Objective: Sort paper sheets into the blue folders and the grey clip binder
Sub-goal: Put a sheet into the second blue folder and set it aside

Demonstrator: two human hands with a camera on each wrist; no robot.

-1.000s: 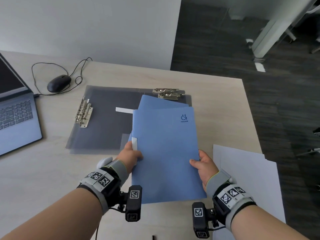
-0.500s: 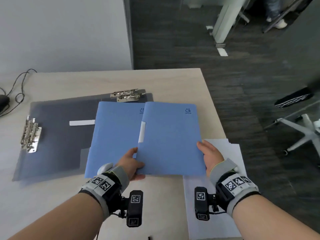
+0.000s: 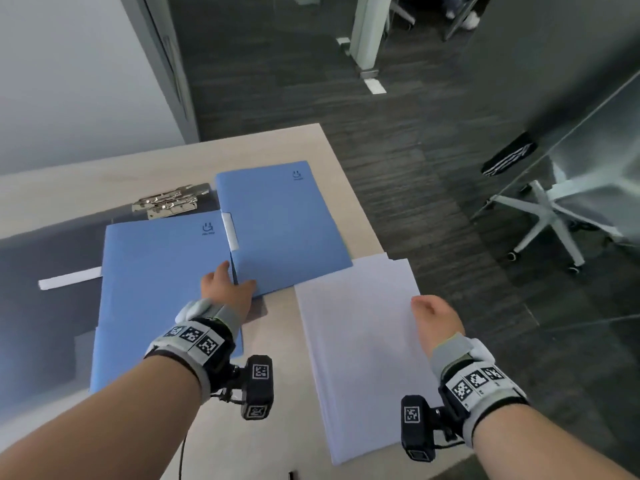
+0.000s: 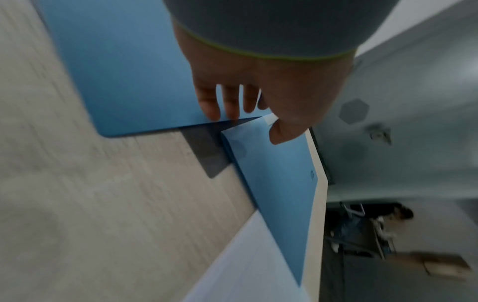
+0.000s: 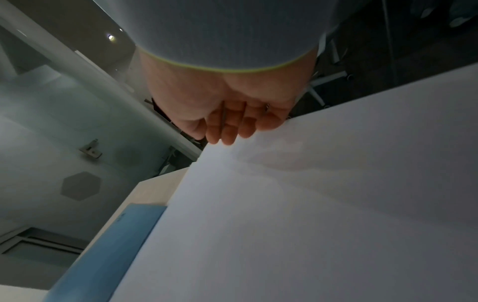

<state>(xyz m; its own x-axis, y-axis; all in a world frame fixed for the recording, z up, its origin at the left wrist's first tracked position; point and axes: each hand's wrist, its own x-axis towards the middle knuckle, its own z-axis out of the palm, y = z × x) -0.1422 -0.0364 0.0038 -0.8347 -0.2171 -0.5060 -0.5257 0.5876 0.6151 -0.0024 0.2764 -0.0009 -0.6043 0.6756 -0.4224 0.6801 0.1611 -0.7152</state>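
Note:
Two blue folders lie on the desk. The left folder [image 3: 156, 289] rests on the open grey clip binder [image 3: 38, 317], whose metal clips [image 3: 166, 203] show behind it. My left hand [image 3: 230, 285] pinches the near left corner of the right folder [image 3: 280, 230] [image 4: 274, 183], thumb on top, and that corner is raised a little. A stack of white paper sheets [image 3: 360, 348] [image 5: 310, 204] lies at the desk's right edge. At the stack's right edge my right hand [image 3: 433, 311] has loosely curled fingertips [image 5: 226, 138] touching the top sheet, and no grip shows.
The desk's right edge [image 3: 367, 216] runs just beside the right folder and the paper. Beyond it are dark floor and a white swivel-chair base [image 3: 550, 223]. A white label strip [image 3: 69, 278] lies on the grey binder. Bare desk [image 3: 270, 445] shows between my forearms.
The right folder has slid away to the far right, off the left folder. My right hand has let go of it and moved onto the paper stack. The view swung right.

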